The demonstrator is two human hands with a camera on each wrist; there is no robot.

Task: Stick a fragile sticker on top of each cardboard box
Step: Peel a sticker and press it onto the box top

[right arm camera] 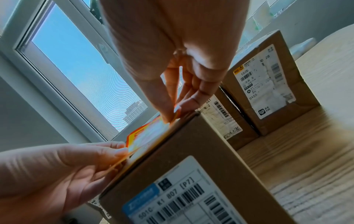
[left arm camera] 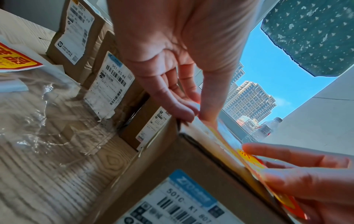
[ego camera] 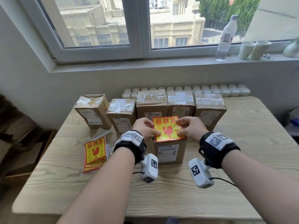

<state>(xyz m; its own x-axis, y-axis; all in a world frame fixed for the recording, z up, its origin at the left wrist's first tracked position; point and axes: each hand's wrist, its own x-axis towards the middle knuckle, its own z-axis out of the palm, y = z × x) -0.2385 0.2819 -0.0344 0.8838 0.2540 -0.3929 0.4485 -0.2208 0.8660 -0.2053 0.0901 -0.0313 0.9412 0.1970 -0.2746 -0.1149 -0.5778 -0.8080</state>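
A yellow-and-red fragile sticker (ego camera: 167, 129) lies over the top of the near cardboard box (ego camera: 169, 153), its far edge still raised off the box. My left hand (ego camera: 153, 129) pinches the sticker's left edge and my right hand (ego camera: 180, 128) pinches its right edge. In the left wrist view, the left hand's fingertips (left arm camera: 188, 112) nip the sticker (left arm camera: 249, 162) at the box (left arm camera: 172, 166) corner. The right wrist view shows the right hand's fingertips (right arm camera: 170, 112) pinching the sticker (right arm camera: 147, 136) above the box (right arm camera: 191, 151). Several taped boxes (ego camera: 151, 104) stand in a row behind.
A pile of spare fragile stickers (ego camera: 95, 153) lies left of the near box, beside a clear wrapper (ego camera: 100, 131). A radiator (ego camera: 210, 91) runs behind the wooden table (ego camera: 242, 159). A water bottle (ego camera: 226, 36) and paper cups (ego camera: 254, 49) stand on the windowsill.
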